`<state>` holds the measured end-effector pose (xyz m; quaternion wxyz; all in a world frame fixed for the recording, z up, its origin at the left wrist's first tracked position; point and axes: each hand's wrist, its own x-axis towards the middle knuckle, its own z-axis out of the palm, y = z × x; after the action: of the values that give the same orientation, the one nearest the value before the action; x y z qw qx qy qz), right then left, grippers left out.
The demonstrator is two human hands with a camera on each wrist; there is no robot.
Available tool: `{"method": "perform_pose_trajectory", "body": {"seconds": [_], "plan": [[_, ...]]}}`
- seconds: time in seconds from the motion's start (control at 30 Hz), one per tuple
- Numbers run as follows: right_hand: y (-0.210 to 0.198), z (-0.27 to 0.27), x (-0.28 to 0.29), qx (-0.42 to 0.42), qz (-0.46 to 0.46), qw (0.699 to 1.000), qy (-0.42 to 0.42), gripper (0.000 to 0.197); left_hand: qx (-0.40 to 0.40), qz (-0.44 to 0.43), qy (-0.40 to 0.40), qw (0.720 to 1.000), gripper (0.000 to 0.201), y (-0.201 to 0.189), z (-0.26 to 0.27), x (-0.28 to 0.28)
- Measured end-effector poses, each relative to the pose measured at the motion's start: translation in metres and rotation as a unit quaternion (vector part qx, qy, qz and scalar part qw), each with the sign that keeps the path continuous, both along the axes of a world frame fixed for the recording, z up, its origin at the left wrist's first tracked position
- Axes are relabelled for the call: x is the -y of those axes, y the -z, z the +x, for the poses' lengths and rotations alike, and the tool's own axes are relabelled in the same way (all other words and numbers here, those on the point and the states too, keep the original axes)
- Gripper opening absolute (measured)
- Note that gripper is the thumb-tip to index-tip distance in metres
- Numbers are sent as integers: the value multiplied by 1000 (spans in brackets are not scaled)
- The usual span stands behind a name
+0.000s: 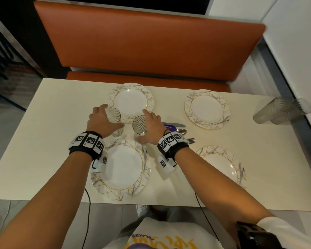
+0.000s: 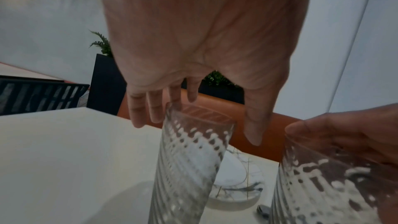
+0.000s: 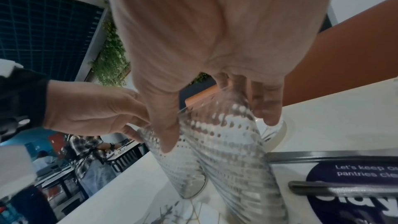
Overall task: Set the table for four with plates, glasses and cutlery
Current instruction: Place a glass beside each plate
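Four marble-rimmed plates lie on the white table [image 1: 52, 123]: far left [image 1: 130, 102], far right [image 1: 206, 109], near left [image 1: 124, 168], near right [image 1: 221, 164]. Two ribbed glasses stand between the left-hand plates. My left hand [image 1: 113, 115] [image 2: 213, 120] cups the left glass [image 1: 117, 132] [image 2: 185, 168]; the fingers touch its rim, the thumb stands clear. My right hand [image 1: 145, 125] [image 3: 217, 130] grips the right glass [image 1: 138, 123] [image 3: 226, 168] between thumb and fingers. A knife [image 1: 176, 125], spoon [image 1: 181, 131] and fork [image 1: 190, 140] lie just right of my right wrist.
Two more glasses [image 1: 280, 110], blurred, stand near the table's far right edge. A purple sticker [image 1: 169, 127] lies under the cutlery. An orange bench [image 1: 147, 44] runs along the far side. A white wall borders the right.
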<state>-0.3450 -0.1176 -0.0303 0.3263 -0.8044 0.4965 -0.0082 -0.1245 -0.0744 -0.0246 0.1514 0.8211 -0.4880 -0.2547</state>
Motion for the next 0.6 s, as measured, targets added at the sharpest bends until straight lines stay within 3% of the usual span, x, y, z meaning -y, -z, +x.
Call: {"method": "perform_pose_trajectory", "body": {"seconds": [0.07, 0.17, 0.37, 0.5, 0.6], "plan": [[-7, -11, 2, 10, -4, 1000, 13, 127, 31, -3, 10, 999, 106, -14, -8, 3], [-20, -41, 4, 50, -8, 997, 57, 122, 29, -55, 25, 998, 90, -40, -33, 13], [-51, -149, 19, 158, -41, 975, 153, 68, -32, -155, 112, 981, 41, -75, -128, 58], [-57, -253, 40, 179, -123, 949, 230, 29, -76, -161, 194, 965, 25, -82, -228, 90], [-57, -343, 62, 158, -164, 930, 287, 20, -110, -144, 245, 953, 19, -82, -314, 116]]}}
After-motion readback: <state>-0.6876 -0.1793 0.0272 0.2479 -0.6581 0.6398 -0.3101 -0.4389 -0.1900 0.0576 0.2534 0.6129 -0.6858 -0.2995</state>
